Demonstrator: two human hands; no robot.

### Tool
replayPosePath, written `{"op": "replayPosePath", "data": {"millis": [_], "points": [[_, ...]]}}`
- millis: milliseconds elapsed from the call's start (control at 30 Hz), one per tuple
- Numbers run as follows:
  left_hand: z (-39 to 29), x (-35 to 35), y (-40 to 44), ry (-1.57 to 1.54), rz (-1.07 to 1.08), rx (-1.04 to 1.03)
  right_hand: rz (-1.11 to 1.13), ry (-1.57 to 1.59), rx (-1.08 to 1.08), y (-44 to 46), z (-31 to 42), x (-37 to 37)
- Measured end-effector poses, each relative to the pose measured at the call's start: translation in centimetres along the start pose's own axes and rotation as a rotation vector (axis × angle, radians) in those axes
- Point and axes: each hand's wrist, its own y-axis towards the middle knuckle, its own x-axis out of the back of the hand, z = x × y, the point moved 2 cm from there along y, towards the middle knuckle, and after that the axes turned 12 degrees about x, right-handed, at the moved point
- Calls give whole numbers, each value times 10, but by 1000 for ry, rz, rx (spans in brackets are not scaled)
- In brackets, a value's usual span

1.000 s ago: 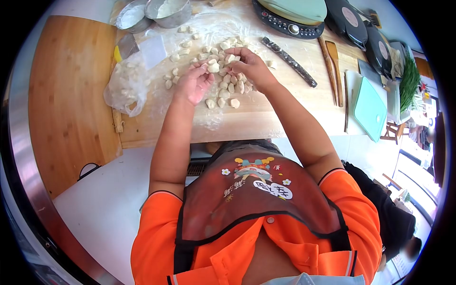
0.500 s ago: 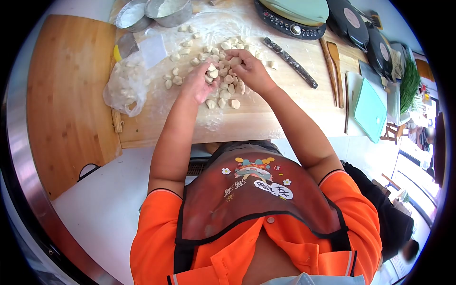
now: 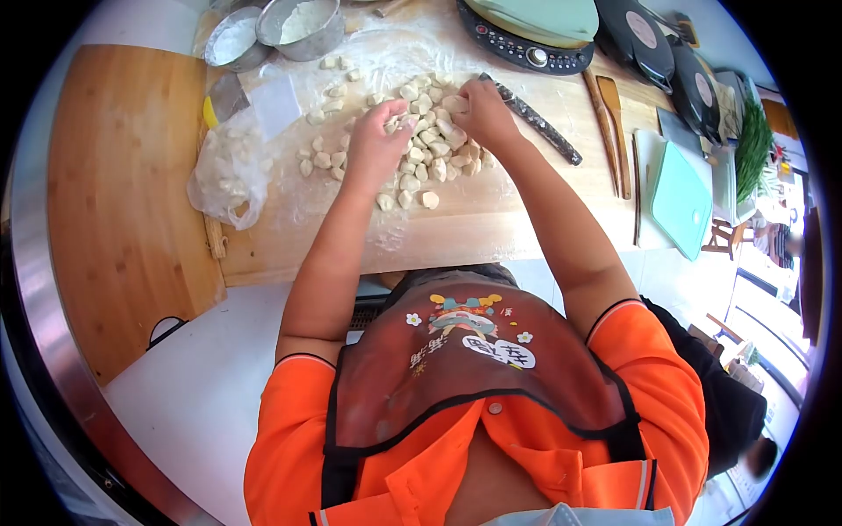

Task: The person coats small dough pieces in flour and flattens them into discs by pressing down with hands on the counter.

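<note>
**Although One Worktop (image 3: pixel 298 254) Spreads Wide, Dozens of Dough Pieces (image 3: pixel 433 151) Crowd Its Middle**

While the floured wooden worktop runs across the front, one wooden panel (image 3: pixel 132 175) lies along its left end. One electric griddle (image 3: pixel 535 22), with a pale green top and a control panel, stands at the far side, and two black pans (image 3: pixel 633 39) (image 3: pixel 702 88) sit right of it, each bearing a round label. Toward the right end lies one mint-green board (image 3: pixel 682 202).

One clear plastic bag (image 3: pixel 232 171) slumps near the panel; beyond it stand two metal bowls (image 3: pixel 235 42) (image 3: pixel 300 24), both holding white powder.

The left hand (image 3: pixel 379 145) is half curled over the heap's left side, thumb and fingers apart; whether it holds a piece cannot be told. The right hand (image 3: pixel 487 112) has its fingers bent close together against one piece at the far right of the heap; the grip is unclear.

One dark, flour-dusted rolling pin (image 3: pixel 539 123) lies just right of that hand, then one slim wooden stick (image 3: pixel 602 123) and one wooden spatula (image 3: pixel 615 114), side by side.

The dough pieces lie too thickly to count exactly; three sit along the near edge.
</note>
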Motion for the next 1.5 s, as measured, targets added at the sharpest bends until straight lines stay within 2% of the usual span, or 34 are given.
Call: {"op": "replayPosePath", "data": {"millis": [100,200,233,267,300,400,433,533,633,733,833,933,1033,1133,1233,1333,1433,1500], "points": [[-20,-22,-5,-65,-73,55,-53,266,50,-11,17,10],[-30,-32,-2,-215,101,152,-60,421,205,-25,45,24],[-28,-32,2,-172,108,155,-56,476,242,-27,52,28],[-27,-30,3,-246,167,232,-51,532,280,-28,54,30],[-28,-26,4,-319,226,309,56,514,216,-29,46,29],[-16,-15,4,-560,368,498,146,1108,-73,-28,27,25],[-13,-15,4,-645,410,553,185,1166,-123,-31,27,28],[-24,-17,-5,-709,395,508,116,1334,-305,-36,33,29],[-34,-23,-11,-494,383,276,124,1261,-321,-34,35,24],[-26,-21,-5,-552,358,392,81,1316,-360,-32,35,27],[-20,-16,-4,-773,281,550,0,1392,-298,-28,29,24],[-15,-17,-5,-825,281,541,-3,1391,-284,-25,30,18],[-9,-20,-5,-803,192,521,25,1336,-129,-26,42,15],[-12,-19,-7,-901,169,567,118,1107,-67,-30,39,13],[-14,-16,-10,-1101,261,520,-46,1369,-286,-27,35,21],[-23,-21,-18,-967,256,476,-160,1343,-311,-28,48,29],[-40,-35,-28,-649,254,364,-155,1014,-184,-31,62,31],[-36,-37,-26,-636,274,329,-169,1000,-170,-34,65,31]]}}
